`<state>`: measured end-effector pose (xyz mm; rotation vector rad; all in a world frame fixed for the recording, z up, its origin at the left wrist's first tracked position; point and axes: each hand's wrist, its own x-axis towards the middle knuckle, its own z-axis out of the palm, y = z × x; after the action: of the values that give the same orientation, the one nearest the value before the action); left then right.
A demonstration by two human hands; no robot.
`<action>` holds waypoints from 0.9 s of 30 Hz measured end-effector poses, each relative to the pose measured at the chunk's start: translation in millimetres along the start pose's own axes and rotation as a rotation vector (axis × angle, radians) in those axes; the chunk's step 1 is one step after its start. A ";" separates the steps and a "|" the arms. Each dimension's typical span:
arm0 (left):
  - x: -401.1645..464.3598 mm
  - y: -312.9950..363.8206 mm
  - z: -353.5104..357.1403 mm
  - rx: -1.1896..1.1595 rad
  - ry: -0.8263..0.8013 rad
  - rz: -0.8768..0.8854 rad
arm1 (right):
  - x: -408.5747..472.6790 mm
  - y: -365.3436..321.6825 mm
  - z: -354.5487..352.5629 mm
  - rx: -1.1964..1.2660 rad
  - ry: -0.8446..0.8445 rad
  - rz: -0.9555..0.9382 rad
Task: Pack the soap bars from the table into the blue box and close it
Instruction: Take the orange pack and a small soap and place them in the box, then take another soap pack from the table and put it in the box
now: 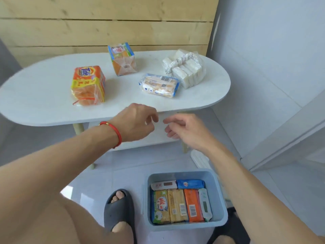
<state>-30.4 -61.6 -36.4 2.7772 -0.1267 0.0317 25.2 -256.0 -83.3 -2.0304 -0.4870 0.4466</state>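
Observation:
On the white oval table (44,103) lie an orange Tide soap pack (88,85), an upright orange and blue soap pack (123,59), a flat blue-edged pack of pale bars (159,85) and a clear bag of white bars (185,67). The blue box (219,199) stands open on the floor below, holding several wrapped bars (179,203). My left hand (137,122), with a red wristband, and my right hand (184,128) hover empty by the table's near edge, fingers loosely apart, facing each other.
A white ribbed lid-like piece (199,158) lies on the floor beyond the box, by a table leg. My feet in dark slippers (119,212) flank the box. A wooden panel wall (105,23) backs the table; a pale wall stands to the right.

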 end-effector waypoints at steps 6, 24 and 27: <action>25.8 -61.6 -57.2 0.117 0.477 -0.326 | 42.5 -50.2 -0.4 -0.384 0.285 -0.303; 58.2 -66.8 -53.8 -0.079 0.349 -0.738 | 135.0 -68.4 -20.2 -0.814 0.077 -0.397; 58.6 -68.7 -56.9 -0.149 0.393 -0.774 | 160.7 -86.9 -4.5 -0.754 0.108 -0.375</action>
<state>33.9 17.6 -5.1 2.4295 0.9845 0.3451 151.0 -137.8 -23.1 -2.5702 -1.0615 -0.1061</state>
